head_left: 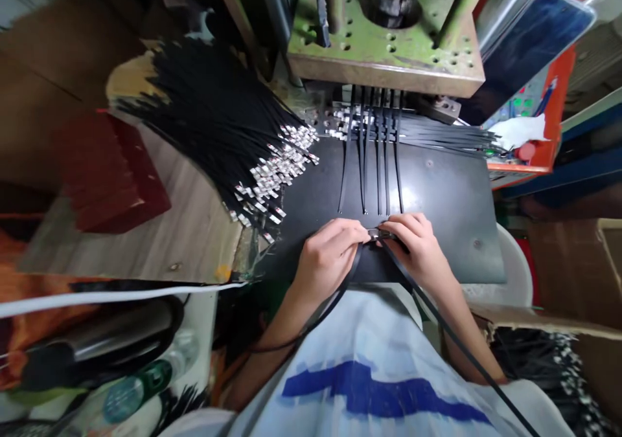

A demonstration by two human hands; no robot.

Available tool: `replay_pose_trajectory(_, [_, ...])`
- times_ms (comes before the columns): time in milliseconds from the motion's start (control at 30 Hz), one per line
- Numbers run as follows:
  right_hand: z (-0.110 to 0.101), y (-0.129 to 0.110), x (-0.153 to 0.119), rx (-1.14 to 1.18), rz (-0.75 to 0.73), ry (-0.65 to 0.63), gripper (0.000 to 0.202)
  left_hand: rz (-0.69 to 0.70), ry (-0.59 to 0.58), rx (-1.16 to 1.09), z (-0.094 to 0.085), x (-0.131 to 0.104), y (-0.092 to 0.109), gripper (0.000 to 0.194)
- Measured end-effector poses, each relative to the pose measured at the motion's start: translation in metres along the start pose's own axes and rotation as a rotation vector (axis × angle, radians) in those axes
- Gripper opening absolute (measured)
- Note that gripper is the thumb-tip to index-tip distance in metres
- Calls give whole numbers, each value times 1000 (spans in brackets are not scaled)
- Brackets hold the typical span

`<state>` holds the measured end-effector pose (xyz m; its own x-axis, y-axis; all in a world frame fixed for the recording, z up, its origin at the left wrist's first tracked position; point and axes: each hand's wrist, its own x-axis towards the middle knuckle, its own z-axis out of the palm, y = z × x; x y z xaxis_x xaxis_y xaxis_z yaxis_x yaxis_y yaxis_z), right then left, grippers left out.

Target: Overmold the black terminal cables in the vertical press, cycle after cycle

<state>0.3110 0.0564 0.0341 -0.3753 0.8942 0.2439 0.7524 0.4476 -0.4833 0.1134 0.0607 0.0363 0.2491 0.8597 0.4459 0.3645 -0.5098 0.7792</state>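
Observation:
Near the front edge of a dark work plate (437, 197), my left hand (330, 252) and my right hand (420, 246) meet, fingers pinched on a small metal connector (376, 234). Black straps (413, 281) trail from it, one toward the lower right and another looping past my left forearm. Just beyond my fingertips, several thin black strips (379, 171) lie on the plate, running back under the green press block (389, 55). Across their far part lies a bundle of black straps (437, 129) with silvery ends.
On the left, a big pile of black straps (214, 113) with metal ends rests beside a dark red block (114, 171). A phone-like dark panel (539, 42) and an orange tray (558, 113) stand at the right. A cardboard box (558, 330) holds more straps at the lower right.

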Motion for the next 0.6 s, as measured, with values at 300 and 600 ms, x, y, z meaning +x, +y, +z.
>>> replay_pose_trajectory(300, [-28, 11, -13, 246, 43, -28, 23, 29, -139, 358, -1, 0, 11, 18])
replay_pose_trajectory(600, [-63, -26, 27, 199, -231, -45, 18, -101, 271, 697, -34, -24, -5, 13])
